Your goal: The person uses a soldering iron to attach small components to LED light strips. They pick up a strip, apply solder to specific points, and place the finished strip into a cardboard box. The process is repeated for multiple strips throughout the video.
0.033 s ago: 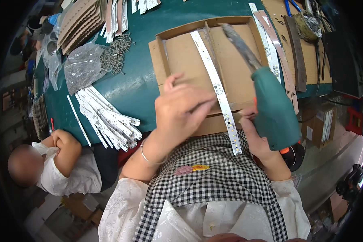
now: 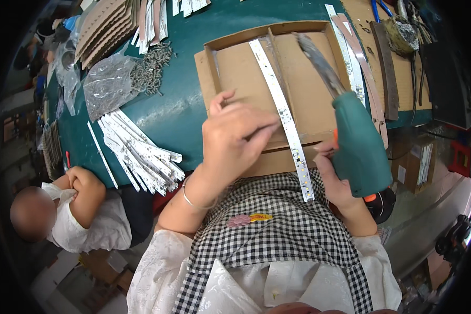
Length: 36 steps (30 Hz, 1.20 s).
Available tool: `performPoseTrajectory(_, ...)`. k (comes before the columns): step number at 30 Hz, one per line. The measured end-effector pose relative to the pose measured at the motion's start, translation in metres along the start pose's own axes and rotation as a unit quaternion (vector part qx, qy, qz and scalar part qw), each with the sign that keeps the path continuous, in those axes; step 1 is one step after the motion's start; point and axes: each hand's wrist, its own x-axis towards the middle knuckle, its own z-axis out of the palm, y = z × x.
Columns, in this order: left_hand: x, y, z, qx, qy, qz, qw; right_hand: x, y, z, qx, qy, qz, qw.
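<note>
A long white LED circuit strip lies lengthwise over a shallow cardboard tray, its near end reaching over my checked apron. My left hand is at the strip's left edge, thumb and forefinger pinched together and another finger raised. Whatever sits between those fingertips is too small to make out. My right hand grips a green pistol-grip power tool with an orange trigger. Its long metal shaft points up and away over the tray's right compartment, apart from the strip; the tool's body partly hides my fingers.
Loose screws spill from a clear plastic bag on the green table. A pile of white LED strips lies left of the tray. More strips lie right of it. A person sits at the left with arms folded.
The green power tool has shifted slightly to the right, its shaft tip too. My left hand is almost where it was, and the tray has edged a little right.
</note>
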Motion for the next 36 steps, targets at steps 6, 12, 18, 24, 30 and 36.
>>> performPoseTrajectory(6,0.006,-0.015,0.011,0.045,-0.005,-0.002,0.999,-0.029,0.008,0.01,0.113,0.044,0.115,0.986)
performPoseTrajectory(12,0.007,-0.013,0.011,0.087,-0.012,-0.002,0.996,-0.028,0.006,0.007,0.155,-0.04,0.093,0.983)
performPoseTrajectory(18,0.012,-0.012,0.012,0.096,-0.027,-0.009,0.995,-0.014,-0.006,0.013,0.226,0.036,0.134,0.964)
performPoseTrajectory(24,0.014,-0.014,0.011,0.08,-0.039,-0.007,0.996,-0.014,-0.002,0.01,0.175,0.0,0.066,0.982)
performPoseTrajectory(30,0.015,-0.014,0.011,0.105,-0.051,0.042,0.992,-0.021,0.006,0.013,0.19,0.0,0.077,0.979)
performPoseTrajectory(36,0.012,-0.017,0.012,0.05,-0.021,0.01,0.998,-0.029,0.013,-0.008,0.071,-0.021,0.043,0.996)
